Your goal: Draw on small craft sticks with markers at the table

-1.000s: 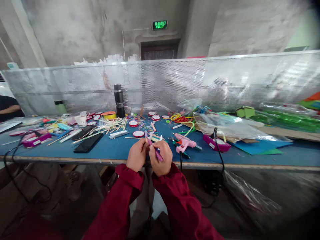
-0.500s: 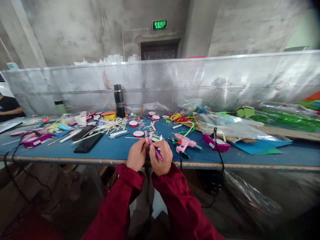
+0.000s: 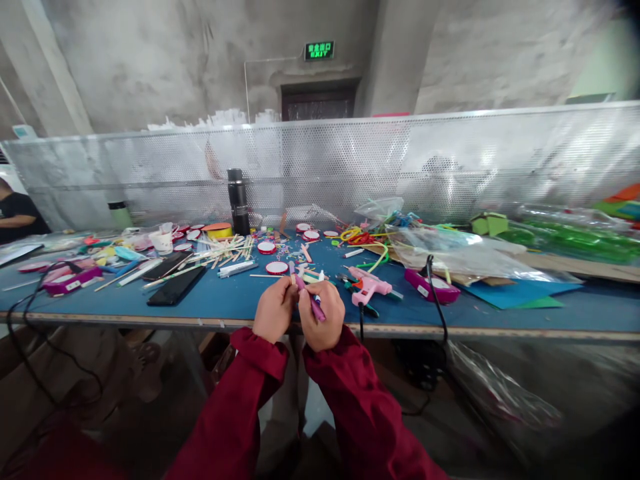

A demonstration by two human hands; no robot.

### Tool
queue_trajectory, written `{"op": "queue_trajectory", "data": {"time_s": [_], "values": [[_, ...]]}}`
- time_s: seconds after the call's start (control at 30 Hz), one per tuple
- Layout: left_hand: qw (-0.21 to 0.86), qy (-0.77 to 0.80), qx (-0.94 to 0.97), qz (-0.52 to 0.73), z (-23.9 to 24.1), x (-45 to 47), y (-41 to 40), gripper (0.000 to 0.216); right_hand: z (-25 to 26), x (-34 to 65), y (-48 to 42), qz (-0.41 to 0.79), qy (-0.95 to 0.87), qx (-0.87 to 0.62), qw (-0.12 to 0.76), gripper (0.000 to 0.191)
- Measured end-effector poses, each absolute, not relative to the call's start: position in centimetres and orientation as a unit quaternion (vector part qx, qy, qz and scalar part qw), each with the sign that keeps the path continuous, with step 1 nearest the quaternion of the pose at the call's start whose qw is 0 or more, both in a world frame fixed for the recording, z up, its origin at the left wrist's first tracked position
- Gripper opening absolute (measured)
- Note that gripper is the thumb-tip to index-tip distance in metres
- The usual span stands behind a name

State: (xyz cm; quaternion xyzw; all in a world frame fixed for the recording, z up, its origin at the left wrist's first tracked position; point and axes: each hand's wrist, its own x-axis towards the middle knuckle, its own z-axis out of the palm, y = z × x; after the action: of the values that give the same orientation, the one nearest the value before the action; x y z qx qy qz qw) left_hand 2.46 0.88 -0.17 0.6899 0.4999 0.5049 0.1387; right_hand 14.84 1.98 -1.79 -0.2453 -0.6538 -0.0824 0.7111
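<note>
My left hand (image 3: 273,309) and my right hand (image 3: 325,319) are close together over the table's front edge, fingers closed. A slim purple stick-like piece (image 3: 317,309) slants between them, its lower end showing at my right fingers and its upper end above my left fingertips. Whether it is one piece or two I cannot tell, as the fingers hide its middle. A white marker tip (image 3: 321,275) pokes up behind my right hand. Right of that hand lies a pink glue gun (image 3: 371,285). Ahead of my left hand is a red-rimmed white lid (image 3: 277,268).
A black bottle (image 3: 239,203) stands at the back, near a pile of wooden sticks (image 3: 225,250). Two dark phones, one a black phone (image 3: 176,287), lie left. A purple tape-like case (image 3: 433,287) with a black cord and plastic bags (image 3: 450,250) lie right. Someone sits far left.
Both hands hold nearly the same pose around the purple piece. At the far left, the other person's arm and head have shifted slightly.
</note>
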Motion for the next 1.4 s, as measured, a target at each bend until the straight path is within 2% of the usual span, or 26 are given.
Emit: {"op": "queue_trajectory", "data": {"time_s": [1.4], "values": [[0.149,0.492,0.686,0.514,-0.28,2.47,0.86,0.022,-1.7,14.83,1.79,-0.067,-0.66,-0.247,0.706,0.009]]}}
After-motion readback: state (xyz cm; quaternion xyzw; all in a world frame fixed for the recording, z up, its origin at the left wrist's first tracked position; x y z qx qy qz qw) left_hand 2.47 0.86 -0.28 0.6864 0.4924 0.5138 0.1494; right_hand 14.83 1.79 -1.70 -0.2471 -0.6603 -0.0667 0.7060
